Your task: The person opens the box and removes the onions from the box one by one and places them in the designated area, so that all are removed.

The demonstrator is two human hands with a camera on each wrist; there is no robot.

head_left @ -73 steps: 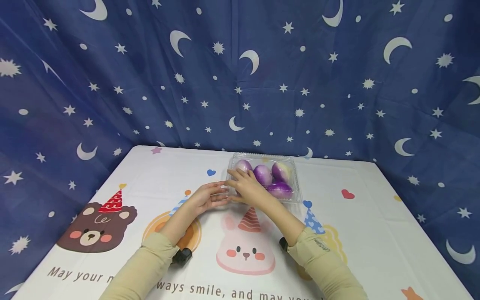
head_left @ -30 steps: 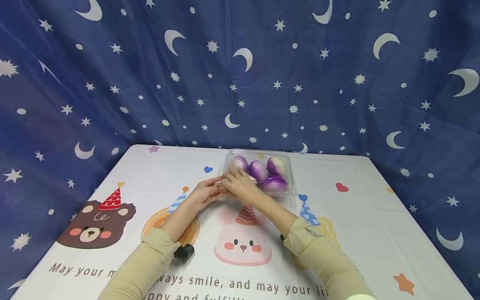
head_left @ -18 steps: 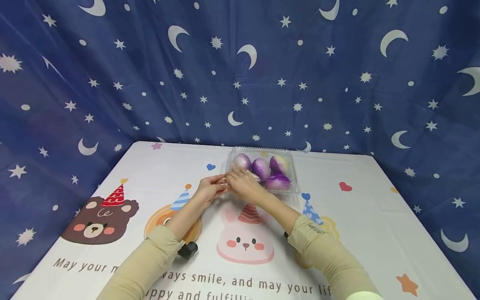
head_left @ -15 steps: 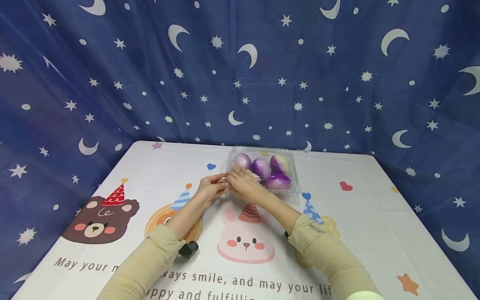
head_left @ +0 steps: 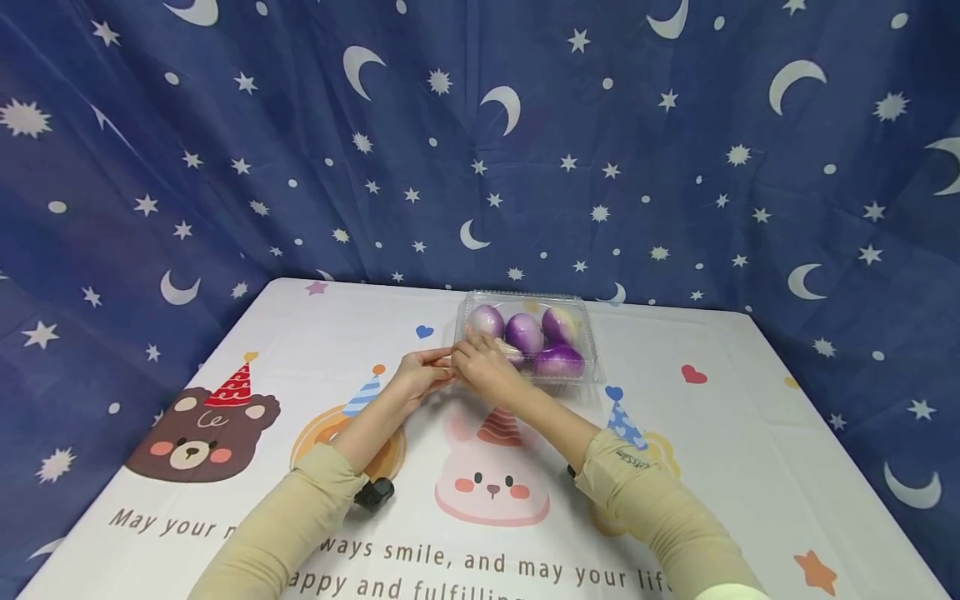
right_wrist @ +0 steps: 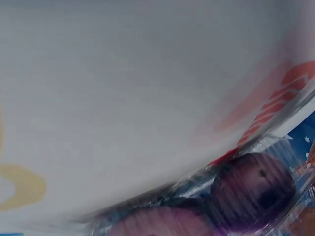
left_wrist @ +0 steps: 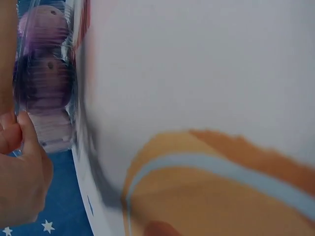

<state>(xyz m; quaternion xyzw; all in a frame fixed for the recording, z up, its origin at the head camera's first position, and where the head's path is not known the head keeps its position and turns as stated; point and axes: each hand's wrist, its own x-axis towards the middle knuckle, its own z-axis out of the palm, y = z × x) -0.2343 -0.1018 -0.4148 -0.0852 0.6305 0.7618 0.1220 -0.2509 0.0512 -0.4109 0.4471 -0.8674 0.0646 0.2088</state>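
Observation:
A clear plastic clamshell box [head_left: 592, 354] lies at the back of the table, its lid down over several purple-and-white onions [head_left: 525, 333]. My left hand [head_left: 420, 375] pinches the rim at the box's front left corner between thumb and fingers. Beside it, my right hand [head_left: 487, 367] bends over the same corner, its fingers curled at the lid's edge and partly covering the front left onion. In the left wrist view, the left hand [left_wrist: 22, 184] has thumb and finger together at the box's end. The right wrist view shows an onion [right_wrist: 253, 191] through the ribbed plastic wall.
A white tablecloth [head_left: 720, 458] printed with cartoon animals and lettering covers the table. Behind it hangs a blue curtain [head_left: 420, 108] with moons and stars, close to the box's far side. A black strap piece [head_left: 375, 493] shows at the left wrist.
The left hand's spread fingers have closed to a pinch at the box's corner, and the right hand has curled in beside it. The box stays put; lately the hands hardly move.

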